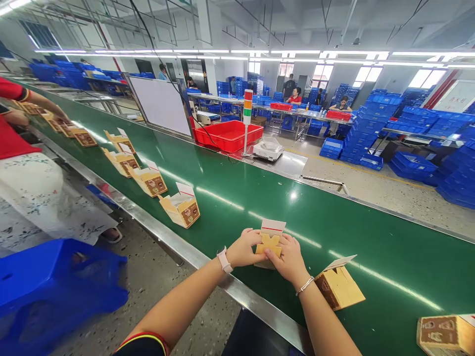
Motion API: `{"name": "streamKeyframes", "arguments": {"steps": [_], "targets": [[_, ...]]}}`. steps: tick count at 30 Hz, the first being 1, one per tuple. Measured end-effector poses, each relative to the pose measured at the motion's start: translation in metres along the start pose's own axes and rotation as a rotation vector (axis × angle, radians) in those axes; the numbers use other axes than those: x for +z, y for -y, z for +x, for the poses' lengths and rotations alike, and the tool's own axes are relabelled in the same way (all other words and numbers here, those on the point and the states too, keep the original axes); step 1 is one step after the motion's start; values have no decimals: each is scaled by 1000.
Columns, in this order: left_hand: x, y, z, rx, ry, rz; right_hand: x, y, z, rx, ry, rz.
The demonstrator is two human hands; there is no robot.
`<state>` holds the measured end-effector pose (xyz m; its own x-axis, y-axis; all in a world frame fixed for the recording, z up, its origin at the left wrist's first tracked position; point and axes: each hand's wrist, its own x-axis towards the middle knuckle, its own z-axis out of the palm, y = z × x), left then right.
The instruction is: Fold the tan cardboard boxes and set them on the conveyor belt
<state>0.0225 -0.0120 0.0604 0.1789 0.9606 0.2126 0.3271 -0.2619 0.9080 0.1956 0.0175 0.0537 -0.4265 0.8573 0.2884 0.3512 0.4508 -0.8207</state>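
Note:
A small yellow-and-brown cardboard box is between my two hands on the green conveyor belt. Its white lid flap with a red stripe stands up at the back, and the yellow flaps on top are folded inward. My left hand grips the box's left side. On the right side my right hand holds it, thumb pressing on the yellow flaps. The fingers hide much of the box's walls. Beside my right wrist stands another box with its top folded over and white flap raised.
Several open boxes stand along the belt to the left, near a co-worker's arm. One more box is at the lower right. Beyond the belt are a red bin, a signal light and a scale. A blue stool stands at left.

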Motion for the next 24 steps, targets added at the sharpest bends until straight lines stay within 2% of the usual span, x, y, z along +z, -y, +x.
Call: {"name": "streamKeyframes", "arguments": {"steps": [3, 5, 7, 9, 10, 12, 14, 16, 19, 21, 24], "targets": [[11, 3, -6, 95, -187, -43, -5, -1, 0, 21, 6, -46], [21, 7, -7, 112, -213, -87, -3, -5, -2, 48, -37, 40], [33, 10, -7, 79, -219, -131, 4, -10, -7, 110, -220, 159], [45, 13, -5, 14, -300, -183, 10, -15, -13, 208, -446, 266], [50, 14, -4, -24, -358, -230, 13, -16, -16, 256, -520, 319], [55, 15, -2, -112, -426, -390, 15, -17, -22, 329, -532, 457], [56, 13, 0, -201, -370, -585, 15, -15, -25, 372, -467, 581], [54, 12, 4, -286, -210, -731, 14, -12, -28, 394, -437, 625], [54, 12, 12, -426, 17, -872, 14, -12, -31, 468, -477, 644], [59, 13, 18, -497, 91, -921, 13, -13, -33, 520, -493, 674], [66, 10, 23, -519, 158, -929, 5, -14, -36, 544, -463, 718]]}}
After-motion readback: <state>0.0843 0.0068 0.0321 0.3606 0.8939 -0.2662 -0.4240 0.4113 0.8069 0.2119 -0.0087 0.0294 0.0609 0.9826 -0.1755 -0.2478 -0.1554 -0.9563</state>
